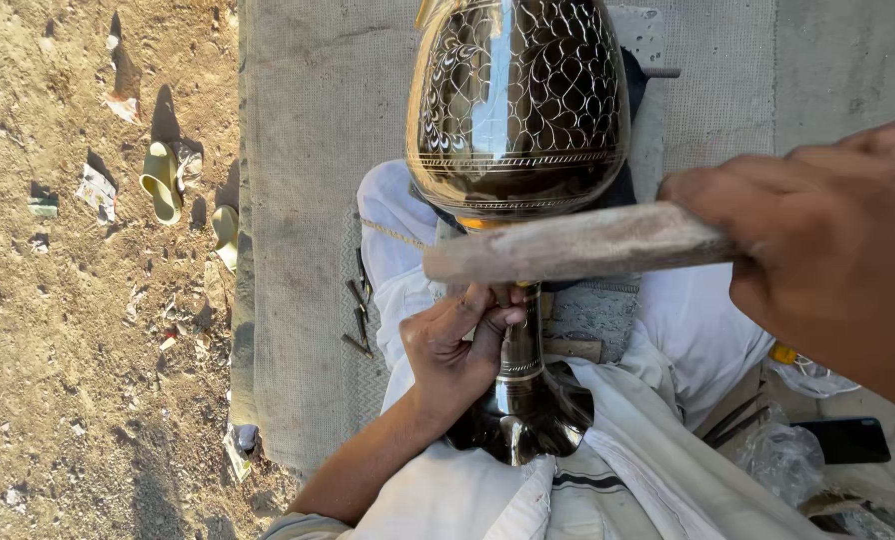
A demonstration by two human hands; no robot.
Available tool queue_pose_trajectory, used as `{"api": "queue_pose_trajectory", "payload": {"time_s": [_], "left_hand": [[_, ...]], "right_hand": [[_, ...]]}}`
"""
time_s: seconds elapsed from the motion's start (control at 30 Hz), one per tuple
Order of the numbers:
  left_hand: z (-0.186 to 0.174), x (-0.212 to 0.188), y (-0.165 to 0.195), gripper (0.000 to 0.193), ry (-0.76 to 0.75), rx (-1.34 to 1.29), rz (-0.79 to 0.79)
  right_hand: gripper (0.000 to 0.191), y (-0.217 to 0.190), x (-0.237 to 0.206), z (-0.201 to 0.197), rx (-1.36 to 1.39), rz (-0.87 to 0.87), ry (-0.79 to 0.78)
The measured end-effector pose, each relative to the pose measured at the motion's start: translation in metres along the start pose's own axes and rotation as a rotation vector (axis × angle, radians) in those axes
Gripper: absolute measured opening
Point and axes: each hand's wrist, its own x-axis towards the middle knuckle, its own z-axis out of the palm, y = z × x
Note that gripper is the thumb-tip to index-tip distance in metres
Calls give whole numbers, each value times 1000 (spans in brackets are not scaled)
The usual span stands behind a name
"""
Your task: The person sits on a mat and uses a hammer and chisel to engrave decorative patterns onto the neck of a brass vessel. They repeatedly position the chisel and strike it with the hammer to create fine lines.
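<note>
I see the engraved brass vase (518,110) lying across the lap, its body toward twelve o'clock, its narrow neck (520,345) at centre. My left hand (458,345) pinches a small tool against that neck, fingertips bunched tight (the tool itself is mostly hidden). My right hand (818,250), at three o'clock, wraps closed around a wooden mallet handle (578,243). I judge a mistimed blow could strike those fingers, or a glancing one could skid and scar the pattern.
</note>
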Motion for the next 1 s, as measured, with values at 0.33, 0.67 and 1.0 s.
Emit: {"api": "queue_pose_trajectory", "payload": {"time_s": [0.33, 0.67, 1.0], "left_hand": [[-4, 2, 5, 21, 0, 88, 9], [-3, -5, 0, 44, -18, 94, 69], [-1, -3, 4, 44, -78, 213, 113]], "right_hand": [[57, 1, -1, -16, 165, -11, 28], [58, 6, -14, -2, -25, -2, 78], [46, 22, -27, 24, 181, 33, 100]]}}
